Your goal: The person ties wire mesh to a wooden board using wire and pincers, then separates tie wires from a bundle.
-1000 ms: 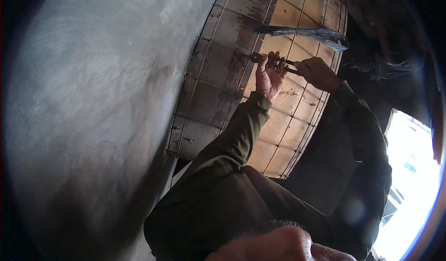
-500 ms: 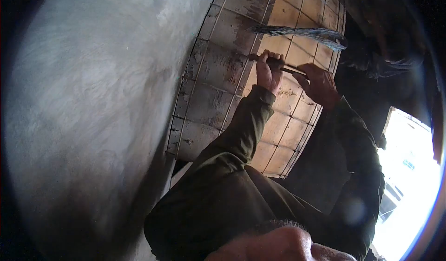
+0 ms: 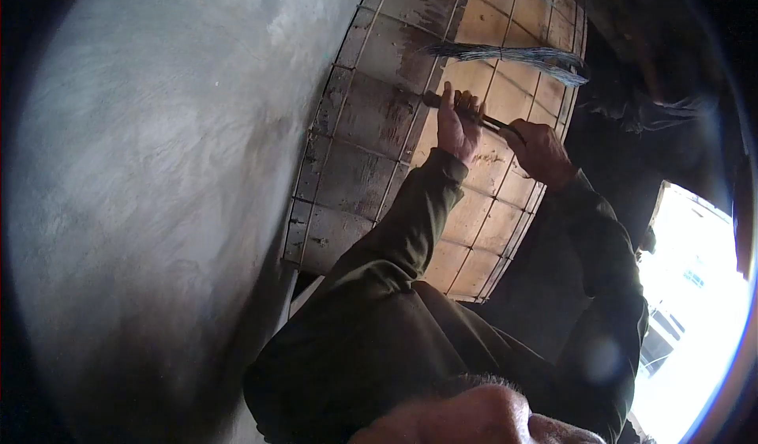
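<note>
My left hand [image 3: 459, 132] is raised over the wire-tied bar grid, palm up, its fingers curled around the thick part of a dark rod-like tool [image 3: 496, 123]. The thumb sticks up beside a dark, blunt end of the tool. At the tool's thinner end, my right hand [image 3: 543, 153] is closed around the rod, back of the hand toward me. A bundle of thin tie wire [image 3: 513, 53] lies across the bars just above both hands. Exactly what kind of tool this is cannot be made out.
Steel bars cross in a grid [image 3: 496, 197] in front of pale boards [image 3: 450, 266] and stained grey panels [image 3: 359, 175]. A smooth grey wall [image 3: 158, 167] fills the left side. Bright daylight enters through an opening [image 3: 695, 310] at lower right.
My right hand has shifted slightly down and its fingers have closed more around the rod. The left thumb has lifted, and the tool tilts a little more downward to the right.
</note>
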Available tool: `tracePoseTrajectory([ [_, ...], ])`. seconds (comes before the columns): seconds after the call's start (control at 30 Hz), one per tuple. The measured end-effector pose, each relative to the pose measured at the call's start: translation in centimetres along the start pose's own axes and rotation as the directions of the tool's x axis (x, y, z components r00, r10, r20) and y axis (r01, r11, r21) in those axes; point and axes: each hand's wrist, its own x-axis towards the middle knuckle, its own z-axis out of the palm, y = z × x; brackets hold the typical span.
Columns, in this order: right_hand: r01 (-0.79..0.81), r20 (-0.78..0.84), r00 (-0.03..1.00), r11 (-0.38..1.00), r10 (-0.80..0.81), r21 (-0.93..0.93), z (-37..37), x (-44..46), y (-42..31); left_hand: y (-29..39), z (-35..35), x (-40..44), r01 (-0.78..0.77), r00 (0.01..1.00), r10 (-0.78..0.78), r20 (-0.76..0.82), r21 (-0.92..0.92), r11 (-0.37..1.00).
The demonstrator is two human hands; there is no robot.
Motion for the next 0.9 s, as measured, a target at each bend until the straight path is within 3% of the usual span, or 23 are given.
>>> tracePoseTrajectory([
  [0.03,-0.166,0.078,0.985,0.968,0.153,0.189,-0.5,0.0,-0.6,0.0,4.4,-1.8,-0.010,0.907,0.052,-0.419,0.102,0.995],
  [0.07,-0.167,0.079,0.985,0.968,0.154,0.189,-0.4,0.0,0.2,0.0,4.2,-1.8,-0.009,0.906,0.052,-0.420,0.102,0.995],
  [0.1,-0.437,0.312,0.887,0.835,0.340,0.334,0.1,0.0,1.9,0.1,3.5,-1.6,-0.036,0.935,0.072,-0.346,0.109,0.993],
  [0.13,-0.683,0.552,0.710,0.618,0.437,0.389,0.7,0.0,2.8,0.3,2.4,-1.3,-0.066,0.958,0.094,-0.270,0.112,0.992],
  [0.17,-0.682,0.553,0.710,0.619,0.436,0.389,1.8,-0.4,3.0,0.3,0.3,-0.3,-0.061,0.987,0.073,-0.142,0.083,0.995],
  [0.2,-0.349,0.259,0.931,0.829,0.256,0.437,2.9,-1.4,2.9,0.1,0.1,-0.3,-0.061,0.987,0.072,-0.144,0.080,0.995],
  [0.23,0.028,-0.049,0.999,0.934,-0.012,0.356,3.0,-2.1,2.0,0.0,0.0,-0.2,-0.074,0.987,0.085,-0.133,0.088,0.993],
  [0.27,0.030,-0.050,0.999,0.934,-0.014,0.355,2.7,-2.6,1.0,0.0,-0.2,-0.2,-0.089,0.987,0.100,-0.123,0.095,0.991],
  [0.33,-0.019,-0.142,0.990,1.000,0.017,-0.016,0.5,-2.7,-3.3,-0.6,0.8,-1.0,-0.079,0.974,0.105,-0.202,0.135,0.988],
  [0.4,-0.011,-0.123,0.992,0.997,0.002,-0.070,1.7,-3.5,-2.5,-1.0,1.3,-1.6,-0.057,0.957,0.104,-0.271,0.173,0.983],
  [0.47,-0.175,-0.016,0.984,0.983,0.176,0.062,2.3,-4.1,-2.5,-1.2,1.0,-2.2,-0.078,0.956,0.149,-0.254,0.270,0.960],
  [0.5,-0.179,-0.027,0.982,0.970,0.186,0.166,2.8,-4.5,-2.4,-1.2,2.2,-3.2,-0.070,0.946,0.149,-0.287,0.269,0.961],
  [0.53,-0.182,-0.029,0.982,0.969,0.189,0.169,2.9,-4.9,-2.5,-1.4,2.9,-4.3,-0.066,0.946,0.147,-0.288,0.272,0.960],
  [0.6,-0.350,0.120,0.936,0.913,0.331,0.207,3.2,-5.8,-3.0,-1.6,3.5,-6.1,-0.116,0.960,0.174,-0.219,0.253,0.960],
  [0.67,-0.400,0.117,0.916,0.882,0.383,0.249,4.2,-7.2,-3.6,-1.7,2.4,-7.8,-0.117,0.971,0.172,-0.168,0.293,0.949],
  [0.7,-0.429,0.148,0.903,0.831,0.403,0.355,4.9,-7.9,-3.6,-1.3,2.2,-8.8,-0.245,0.958,0.278,0.068,0.698,0.673],
  [0.77,-0.510,0.220,0.857,0.704,0.467,0.495,6.1,-9.4,-4.1,-0.2,1.8,-9.8,-0.044,0.998,0.012,0.055,0.625,0.780],
  [0.8,-0.580,0.227,0.804,0.637,0.550,0.508,6.4,-9.9,-5.3,0.2,1.9,-10.6,-0.032,0.999,0.000,0.050,0.631,0.775],
  [0.83,-0.436,0.041,0.885,0.798,0.463,0.416,8.4,-11.0,-5.4,0.4,2.2,-11.1,-0.032,0.999,0.038,0.007,0.729,0.684],
  [0.87,-0.472,0.071,0.856,0.718,0.512,0.512,9.7,-12.1,-5.4,0.5,2.3,-11.6,-0.024,0.996,0.080,-0.028,0.814,0.580],
  [0.9,-0.499,0.101,0.823,0.625,0.560,0.599,9.7,-12.4,-6.5,0.8,1.7,-12.0,-0.011,0.994,0.094,-0.054,0.807,0.590],
])
